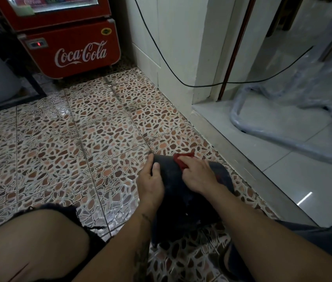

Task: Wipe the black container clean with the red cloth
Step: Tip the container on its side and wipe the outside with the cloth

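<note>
The black container [169, 171] lies tilted on the patterned tile floor between my knees, its far end pointing away from me. My left hand [152, 180] grips its left edge, thumb on top. My right hand [196, 174] presses the red cloth [182, 159] against the container's upper far side; only a crumpled part of the cloth shows past my fingers. The container's near end is dark and partly hidden by my forearms.
A red Coca-Cola cooler [69, 37] stands at the back left. A black cable [181, 82] hangs along the white wall [171, 47]. A raised threshold [242, 157] runs at the right, with a plastic-wrapped frame [283, 139] beyond. My bare knee [32, 241] is at lower left.
</note>
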`<act>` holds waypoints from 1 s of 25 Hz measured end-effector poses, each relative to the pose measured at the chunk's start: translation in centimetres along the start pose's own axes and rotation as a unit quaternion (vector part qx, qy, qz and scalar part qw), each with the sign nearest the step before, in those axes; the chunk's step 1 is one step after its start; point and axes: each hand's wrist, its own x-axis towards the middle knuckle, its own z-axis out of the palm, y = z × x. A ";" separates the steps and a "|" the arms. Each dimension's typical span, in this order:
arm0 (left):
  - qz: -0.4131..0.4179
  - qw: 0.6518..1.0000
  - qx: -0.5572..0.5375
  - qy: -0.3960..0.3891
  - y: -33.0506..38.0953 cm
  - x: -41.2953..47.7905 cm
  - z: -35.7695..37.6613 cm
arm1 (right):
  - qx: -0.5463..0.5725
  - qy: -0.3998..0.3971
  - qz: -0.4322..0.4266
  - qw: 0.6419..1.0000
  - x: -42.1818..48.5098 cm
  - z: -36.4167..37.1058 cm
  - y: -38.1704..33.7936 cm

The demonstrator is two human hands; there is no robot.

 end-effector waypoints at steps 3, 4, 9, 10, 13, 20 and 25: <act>0.015 0.999 0.026 0.014 0.1 0.5 0.0 | 0.022 0.001 -0.087 0.996 -0.4 1.4 -2.5; 0.016 0.999 0.043 0.015 0.1 0.8 0.1 | 0.039 0.003 -0.110 0.993 -1.2 1.8 -2.4; 0.061 0.982 0.177 0.037 1.0 1.4 0.6 | -0.010 0.079 -0.031 0.996 -5.9 2.5 4.8; 0.073 0.976 0.201 0.040 1.1 1.5 0.7 | -0.037 0.088 0.015 0.995 -6.6 2.2 6.7; 0.084 0.968 0.233 0.042 1.4 1.8 0.8 | -0.087 0.074 0.104 0.988 -7.0 1.2 10.0; 0.039 0.988 0.144 0.048 0.9 2.6 0.9 | -0.034 0.027 0.206 0.978 -1.6 -0.8 7.4; 0.011 0.979 0.198 0.049 1.9 5.6 1.6 | 0.010 0.072 -0.020 0.997 -4.1 4.4 0.2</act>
